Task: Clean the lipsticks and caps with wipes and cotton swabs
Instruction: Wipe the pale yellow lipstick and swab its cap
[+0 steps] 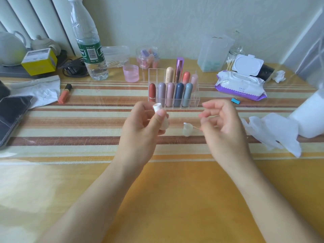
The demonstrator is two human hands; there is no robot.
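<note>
White lipstick tube (pixel 162 118): held above the table (pixel 175 190) before the organiser, long axis tilted, upper end pointing up and left. Left hand (pixel 140 130): thumb and curled fingers grip it. Right hand (pixel 222 123): fingers curled, tips pinching a cotton swab (pixel 196 127) lying roughly level, pointing left at a clear cap (pixel 186 129).

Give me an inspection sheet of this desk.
Surface: table with striped cloth.
Job's things: white lipstick in left hand; cap standing on table; swab in right hand, tip at cap; rack of lipsticks; wipes pack, lid open; loose wipe.
Clutter: bottle, phone, yellow box, pink jar, blue clip.
Hands: left hand grips lipstick; right hand pinches swab.
Cables: black cable behind bottle.
Surroundings: wall, radiator at left.
</note>
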